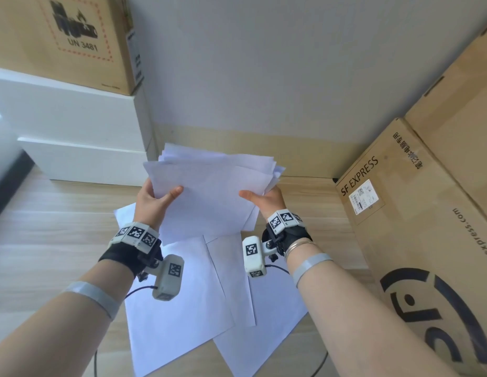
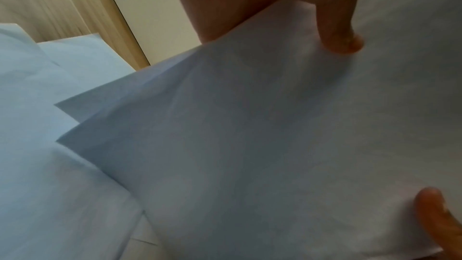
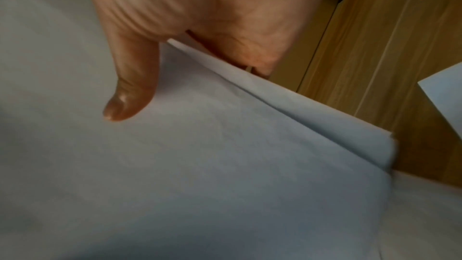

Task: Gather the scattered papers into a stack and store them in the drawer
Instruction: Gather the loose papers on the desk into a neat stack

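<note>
A loose, uneven stack of white papers (image 1: 209, 191) is held up above the wooden floor, its sheets fanned at the far edge. My left hand (image 1: 158, 197) grips its left side, thumb on top and fingers hidden underneath. At the right side my right hand (image 1: 260, 198) grips the same stack (image 3: 225, 155) with its thumb on top. In the left wrist view the stack (image 2: 250, 135) fills the frame, with the sheet corners out of line. Several more white sheets (image 1: 179, 300) lie overlapping on the floor below my wrists. No drawer is in view.
White boxes (image 1: 73, 137) stand stacked at the left with a brown UN 3481 carton (image 1: 65, 39) on top. A large SF Express cardboard box (image 1: 416, 227) leans at the right. A grey wall (image 1: 264, 63) closes the back. Bare wood floor (image 1: 54, 235) lies left of the sheets.
</note>
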